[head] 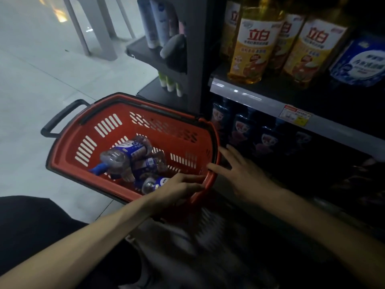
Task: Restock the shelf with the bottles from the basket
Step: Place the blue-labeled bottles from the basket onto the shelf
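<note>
- Head view: the red basket [177, 142] stands on the floor and is taken as the reference for every position below.
- Inside the basket, toward its near side, clear bottles [127, 157] with blue labels lie on their sides in a loose heap.
- One nearest bottle [155, 184] lies at the basket's near corner, just beside the left hand [181, 186].
- The left hand is reached down inside the basket at its near right corner. Its fingers are extended along the inside of the rim, and nothing is seen enclosed by them.
- The right hand [239, 170] is held just outside the basket's right rim, fingers spread wide and empty. One fingertip appears to touch the rim.
- To the right of the basket, the lower shelf [270, 107] is seen, with dark bottles [243, 130] stocked beneath its grey edge.
- Step in hand: the pick-up is judged to be under way. No bottle has been lifted clear of the basket.
- Next move: the left fingers are to be closed round the body of the nearest bottle, which is then raised over the rim, carried rightward and stood upright on the shelf. The tier meant to receive it cannot be determined.
</note>
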`<action>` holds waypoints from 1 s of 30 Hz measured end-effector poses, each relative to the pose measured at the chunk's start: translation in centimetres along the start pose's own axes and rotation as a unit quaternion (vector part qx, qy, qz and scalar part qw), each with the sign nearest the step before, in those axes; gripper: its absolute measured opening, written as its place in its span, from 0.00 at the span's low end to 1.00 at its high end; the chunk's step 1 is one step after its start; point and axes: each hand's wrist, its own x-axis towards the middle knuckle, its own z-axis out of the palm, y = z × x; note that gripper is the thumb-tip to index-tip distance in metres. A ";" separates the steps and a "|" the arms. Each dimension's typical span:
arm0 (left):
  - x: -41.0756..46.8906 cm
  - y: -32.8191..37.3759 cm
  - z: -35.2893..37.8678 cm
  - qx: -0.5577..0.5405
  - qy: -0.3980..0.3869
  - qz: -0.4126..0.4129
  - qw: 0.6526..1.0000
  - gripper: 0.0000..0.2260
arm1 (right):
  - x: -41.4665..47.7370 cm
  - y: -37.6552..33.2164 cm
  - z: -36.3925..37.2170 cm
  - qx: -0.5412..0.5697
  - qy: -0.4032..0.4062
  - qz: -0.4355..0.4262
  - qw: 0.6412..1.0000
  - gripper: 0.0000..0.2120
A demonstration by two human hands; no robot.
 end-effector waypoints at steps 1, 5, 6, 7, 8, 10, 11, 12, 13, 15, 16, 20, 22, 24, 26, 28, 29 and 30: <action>0.0 0.1 0.4 -0.013 -0.013 0.001 1.000 0.16 | -0.2 0.2 0.1 0.004 0.003 0.012 1.000 0.40; 0.4 1.4 2.6 -0.011 -0.077 -0.001 0.997 0.13 | -1.6 0.9 0.3 0.029 0.025 0.061 0.997 0.29; 0.5 1.7 3.0 0.006 -0.069 0.003 0.998 0.13 | -2.1 1.2 0.4 0.034 0.030 0.069 0.997 0.27; 0.7 1.8 3.2 0.034 -0.049 0.019 0.998 0.14 | -2.6 1.6 0.4 0.039 0.035 0.077 0.996 0.26; 0.8 1.7 3.0 0.078 -0.024 0.042 0.996 0.15 | -3.0 2.1 0.5 0.046 0.041 0.087 0.994 0.25; 0.8 1.3 1.7 0.236 0.050 0.099 0.965 0.16 | -3.9 2.9 0.9 0.064 0.067 0.104 0.990 0.21; 0.5 0.9 0.6 0.350 0.107 0.118 0.923 0.18 | -4.3 3.1 1.2 0.073 0.080 0.113 0.988 0.19; 0.1 0.2 -0.7 0.461 0.168 0.123 0.862 0.19 | -4.7 3.4 1.6 0.083 0.085 0.124 0.985 0.19; -0.2 -0.7 -2.1 0.540 0.226 0.119 0.802 0.19 | -5.1 3.7 2.0 0.090 0.088 0.139 0.982 0.18; -1.1 -2.4 -4.5 0.576 0.301 0.077 0.756 0.19 | -5.9 4.2 2.6 0.094 0.098 0.169 0.976 0.19; -1.6 -3.2 -5.4 0.558 0.329 0.052 0.760 0.19 | -6.2 4.5 2.8 0.095 0.109 0.181 0.973 0.19; -2.3 -4.6 -6.4 0.410 0.397 0.054 0.819 0.25 | -7.3 5.2 3.8 0.124 0.133 0.192 0.964 0.17; -2.4 -4.5 -6.1 0.405 0.414 0.105 0.808 0.23 | -7.6 5.1 4.5 0.147 0.153 0.178 0.961 0.14; -2.2 -4.4 -6.1 0.401 0.411 0.124 0.810 0.21 | -7.6 4.7 5.0 0.164 0.170 0.179 0.955 0.13; -2.2 -4.4 -6.6 0.397 0.405 0.131 0.813 0.20 | -7.6 4.1 5.4 0.158 0.178 0.189 0.953 0.14; -2.3 -4.5 -7.3 0.402 0.399 0.141 0.812 0.19 | -7.6 3.1 5.7 0.132 0.187 0.198 0.953 0.14; -2.4 -4.5 -7.8 0.404 0.396 0.146 0.812 0.18 | -7.7 2.4 5.8 0.118 0.193 0.202 0.953 0.15; -2.6 -4.5 -8.2 0.405 0.392 0.147 0.813 0.18 | -7.9 1.7 6.0 0.107 0.200 0.198 0.953 0.17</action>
